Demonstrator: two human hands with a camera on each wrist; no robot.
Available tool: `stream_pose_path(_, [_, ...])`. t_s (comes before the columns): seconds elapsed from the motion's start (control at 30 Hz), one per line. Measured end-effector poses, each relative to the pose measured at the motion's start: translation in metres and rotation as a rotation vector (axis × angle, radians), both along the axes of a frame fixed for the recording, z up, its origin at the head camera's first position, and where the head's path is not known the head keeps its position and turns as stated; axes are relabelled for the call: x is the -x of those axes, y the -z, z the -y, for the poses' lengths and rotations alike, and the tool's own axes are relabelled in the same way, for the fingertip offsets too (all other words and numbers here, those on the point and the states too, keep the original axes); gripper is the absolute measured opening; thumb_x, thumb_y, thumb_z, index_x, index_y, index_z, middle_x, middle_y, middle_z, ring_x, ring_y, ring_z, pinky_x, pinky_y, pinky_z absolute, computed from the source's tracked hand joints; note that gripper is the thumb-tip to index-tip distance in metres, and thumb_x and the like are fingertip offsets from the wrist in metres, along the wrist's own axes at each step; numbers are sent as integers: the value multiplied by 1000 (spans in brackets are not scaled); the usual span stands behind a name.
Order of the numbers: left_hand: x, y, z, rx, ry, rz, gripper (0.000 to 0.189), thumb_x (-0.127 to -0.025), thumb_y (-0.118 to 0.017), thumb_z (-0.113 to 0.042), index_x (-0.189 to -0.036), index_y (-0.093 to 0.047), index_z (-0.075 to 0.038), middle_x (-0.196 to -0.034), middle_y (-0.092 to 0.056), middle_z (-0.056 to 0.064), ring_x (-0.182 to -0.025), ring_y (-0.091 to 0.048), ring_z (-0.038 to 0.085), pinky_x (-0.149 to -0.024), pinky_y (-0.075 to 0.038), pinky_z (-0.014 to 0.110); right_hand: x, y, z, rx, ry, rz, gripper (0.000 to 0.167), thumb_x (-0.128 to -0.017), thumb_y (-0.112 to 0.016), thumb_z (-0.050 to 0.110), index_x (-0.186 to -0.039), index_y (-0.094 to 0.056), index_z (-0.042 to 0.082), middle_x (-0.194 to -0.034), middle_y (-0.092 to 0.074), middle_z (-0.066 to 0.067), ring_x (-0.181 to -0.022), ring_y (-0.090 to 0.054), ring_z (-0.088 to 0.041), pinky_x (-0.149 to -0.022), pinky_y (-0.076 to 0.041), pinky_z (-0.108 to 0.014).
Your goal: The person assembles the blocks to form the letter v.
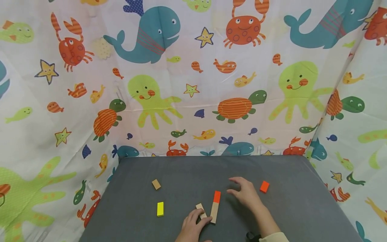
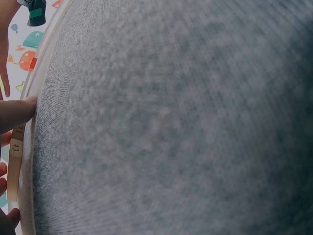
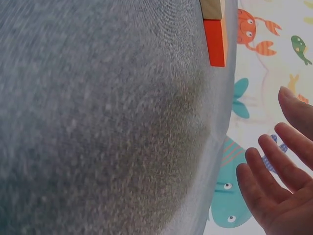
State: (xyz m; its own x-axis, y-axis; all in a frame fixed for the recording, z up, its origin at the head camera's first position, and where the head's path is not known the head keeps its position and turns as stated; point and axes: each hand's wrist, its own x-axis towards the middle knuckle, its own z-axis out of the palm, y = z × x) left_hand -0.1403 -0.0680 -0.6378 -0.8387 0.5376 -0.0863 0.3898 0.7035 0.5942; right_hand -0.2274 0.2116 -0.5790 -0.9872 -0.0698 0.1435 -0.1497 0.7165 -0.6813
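Note:
My left hand (image 1: 191,227) lies low on the grey table, thumb and index finger on either side of a plain wooden block (image 1: 200,208) that slants beside a straight row. The thumb tip reaches the near end of that row, which is a wooden length (image 1: 214,213) with a red block (image 1: 217,196) at its far end. In the left wrist view, a wooden block (image 2: 15,154) near the fingers bears the number 43. My right hand (image 1: 245,194) hovers right of the row with fingers spread and holding nothing; the right wrist view shows its fingers (image 3: 274,171) apart.
A yellow block (image 1: 160,209) stands left of my left hand, with a small wooden block (image 1: 156,184) farther back. Another red block (image 1: 264,186) is right of my right hand. A sea-animal curtain (image 1: 193,74) hangs behind the grey table (image 1: 136,174).

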Motion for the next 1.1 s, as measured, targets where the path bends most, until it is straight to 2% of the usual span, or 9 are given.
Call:
stream_pose_path(0.63, [3, 7, 3, -4, 13, 9, 62, -87, -59, -73, -143, -48, -47, -148, -37, -3, -136, -38, 28, -104, -40, 63, 2, 1, -19, -36, 39, 17, 51, -82, -85, 20, -129, -69, 9, -132, -65, -15, -124, -59, -38, -104, -46, -59])
stream_pose_path(0.93, [3, 6, 2, -12, 14, 20, 62, -87, -61, -71, -143, -48, -47, -148, -37, -4, -137, -37, 28, -105, -39, 64, 4, 2, -34, -41, 43, -25, 44, -81, -83, 8, -123, -71, 6, -126, -67, -18, -120, -61, -40, -102, -48, -58])
stream_pose_path(1.1, [3, 5, 1, -15, 11, 39, 62, -87, -62, -70, -143, -48, -48, -148, -37, -5, -137, -37, 27, -106, -38, 64, 7, 4, -42, -46, 52, -18, 46, -80, -84, 8, -124, -70, 4, -128, -65, -21, -123, -58, -42, -104, -46, -59])
